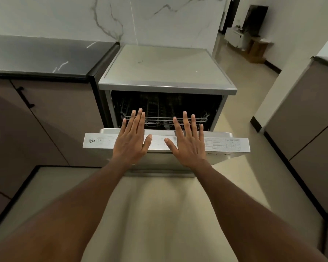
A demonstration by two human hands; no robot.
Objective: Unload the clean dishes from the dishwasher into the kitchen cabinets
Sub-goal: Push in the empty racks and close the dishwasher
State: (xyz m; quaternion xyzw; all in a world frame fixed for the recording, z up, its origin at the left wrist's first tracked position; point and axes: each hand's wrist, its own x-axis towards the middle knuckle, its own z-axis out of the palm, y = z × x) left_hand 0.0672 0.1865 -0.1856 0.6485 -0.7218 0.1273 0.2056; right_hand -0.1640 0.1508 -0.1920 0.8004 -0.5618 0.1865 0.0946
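- Kitchen floor stretches pale below; a dark surface (45,55) runs left of the dishwasher (165,72).
- Left hand (130,140) and right hand (187,142) lie flat, fingers (138,120) straight and slightly spread, gripping nothing.
- Both hover over or press the door (229,143), half open; contact unclear.
- Probably easing it down to reach the rack (159,120); dishes sit hidden in the dark tub.

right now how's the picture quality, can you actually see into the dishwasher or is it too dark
Head view: dim and soft overall. The dishwasher cavity is nearly black; only the wire rack at its front catches light, so no dishes can be made out. The left hand and right hand are evenly lit over the door. Wide-angle distortion bends the cabinets at the edges.
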